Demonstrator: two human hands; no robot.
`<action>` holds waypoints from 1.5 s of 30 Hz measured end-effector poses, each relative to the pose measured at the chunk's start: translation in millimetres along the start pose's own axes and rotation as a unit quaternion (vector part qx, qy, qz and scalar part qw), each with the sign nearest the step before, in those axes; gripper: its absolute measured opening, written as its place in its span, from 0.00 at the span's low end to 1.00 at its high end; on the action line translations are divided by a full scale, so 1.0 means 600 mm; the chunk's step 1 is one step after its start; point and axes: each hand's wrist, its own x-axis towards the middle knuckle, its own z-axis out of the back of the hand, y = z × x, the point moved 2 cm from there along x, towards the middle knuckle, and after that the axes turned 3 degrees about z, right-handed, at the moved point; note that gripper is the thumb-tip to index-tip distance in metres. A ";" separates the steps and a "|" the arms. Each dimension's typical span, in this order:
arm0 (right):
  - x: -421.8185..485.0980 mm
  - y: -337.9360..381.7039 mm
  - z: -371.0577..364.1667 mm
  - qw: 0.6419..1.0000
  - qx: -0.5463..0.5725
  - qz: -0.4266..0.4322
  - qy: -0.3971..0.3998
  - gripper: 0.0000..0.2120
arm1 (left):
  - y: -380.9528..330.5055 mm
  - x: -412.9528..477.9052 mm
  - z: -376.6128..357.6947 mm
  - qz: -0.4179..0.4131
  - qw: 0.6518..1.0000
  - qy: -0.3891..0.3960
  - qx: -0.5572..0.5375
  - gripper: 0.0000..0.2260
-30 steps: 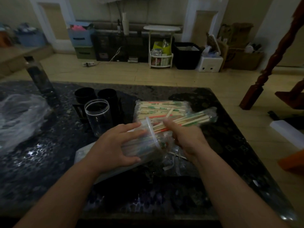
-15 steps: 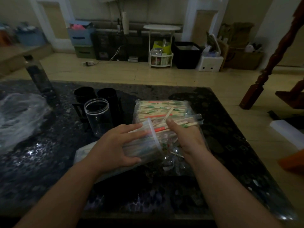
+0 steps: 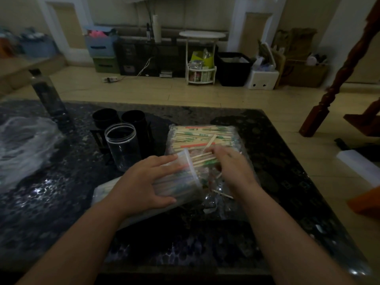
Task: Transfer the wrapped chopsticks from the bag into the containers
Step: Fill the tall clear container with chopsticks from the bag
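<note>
Obs, head cam, dim light.

- L: left hand (image 3: 147, 183) grips the held jar (image 3: 182, 183), fingers (image 3: 164, 161) spread over the top and thumb underneath. The jar is tipped nearly flat with its mouth facing right, prob. so sticks slide in lengthways, not dropped end-on.
- R: right hand (image 3: 232, 164) is at the jar mouth, fingers curled down over a bundle (image 3: 202, 158). Blurred, but it reads as a grip. Stick tips are already past the rim.
- Supply: the bag (image 3: 236, 145) lies open on the bench (image 3: 61, 202) just behind both hands, with plenty of wrapped chopsticks (image 3: 195, 136) left inside (short reach, which makes sense).
- Held jar looks part filled; colours show through the wall.
- Empty jar (image 3: 123, 147) stands upright to the left, near the left hand. Two black cups (image 3: 119, 120) are behind it, contents not visible.
- One loose stick (image 3: 223, 194) lies on crumpled plastic below the R wrist.

Est.: mid-task, w/ most of the stock not yet moved.
</note>
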 end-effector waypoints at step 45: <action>-0.038 -0.095 0.014 0.795 -0.568 -0.160 0.140 0.19 | 0.003 0.005 0.021 0.037 0.994 -0.099 0.036 0.33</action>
